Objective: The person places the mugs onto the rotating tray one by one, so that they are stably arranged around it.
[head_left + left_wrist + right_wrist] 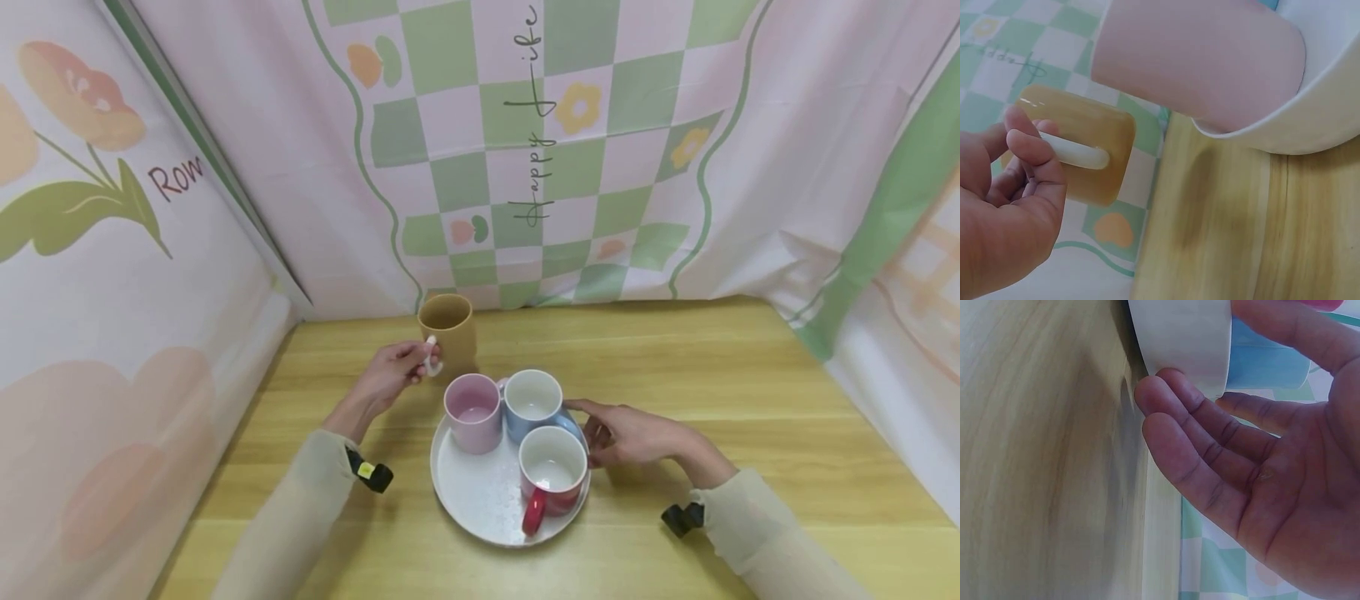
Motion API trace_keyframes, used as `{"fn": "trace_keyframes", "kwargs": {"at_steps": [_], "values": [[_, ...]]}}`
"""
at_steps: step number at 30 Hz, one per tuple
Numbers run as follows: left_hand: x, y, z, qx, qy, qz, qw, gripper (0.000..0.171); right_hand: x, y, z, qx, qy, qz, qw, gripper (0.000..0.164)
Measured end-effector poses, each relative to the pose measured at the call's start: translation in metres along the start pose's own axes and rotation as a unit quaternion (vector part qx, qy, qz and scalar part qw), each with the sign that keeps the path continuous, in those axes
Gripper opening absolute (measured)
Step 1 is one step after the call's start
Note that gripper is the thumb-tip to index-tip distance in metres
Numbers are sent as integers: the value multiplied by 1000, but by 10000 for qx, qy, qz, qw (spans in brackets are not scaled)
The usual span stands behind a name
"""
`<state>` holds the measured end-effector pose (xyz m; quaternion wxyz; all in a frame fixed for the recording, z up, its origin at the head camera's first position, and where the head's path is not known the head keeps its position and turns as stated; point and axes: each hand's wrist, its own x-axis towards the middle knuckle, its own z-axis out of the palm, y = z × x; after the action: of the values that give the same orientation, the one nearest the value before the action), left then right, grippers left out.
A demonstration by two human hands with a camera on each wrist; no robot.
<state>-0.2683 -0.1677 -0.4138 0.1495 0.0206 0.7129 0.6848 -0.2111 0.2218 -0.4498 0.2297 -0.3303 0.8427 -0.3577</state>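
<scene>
My left hand (393, 371) pinches the white handle (1075, 153) of a tan mug (453, 333) between thumb and fingers. The mug is upright, behind the tray; the left wrist view sets it against the checked cloth. A round white tray (480, 504) carries three mugs: a pink one (472, 417) at the back left, a light blue one (528, 417) at the back, and a red one (558, 492) with a white inside at the front right. Beside the tray's right rim is my right hand (633, 433), its fingers (1188, 465) loosely extended along the tray's outer wall.
Everything stands on a wood-grain table (712, 392). A cloth with green and white checks (510, 167) hangs along the back edge. Flower-printed cloth (150, 333) closes off the left side, and more cloth (862, 250) hangs at the right.
</scene>
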Motion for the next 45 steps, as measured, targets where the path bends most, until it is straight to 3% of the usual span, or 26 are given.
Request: {"fn": "trace_keyframes", "kwargs": {"at_steps": [18,45], "values": [[-32,10,-6,64,194,26,9998,34,1,2,-1,43,-38,-24,10000,86],[-81,19,-4,-86,-14,295,9995,34,-1,-2,0,28,-47,60,10000,85]]}}
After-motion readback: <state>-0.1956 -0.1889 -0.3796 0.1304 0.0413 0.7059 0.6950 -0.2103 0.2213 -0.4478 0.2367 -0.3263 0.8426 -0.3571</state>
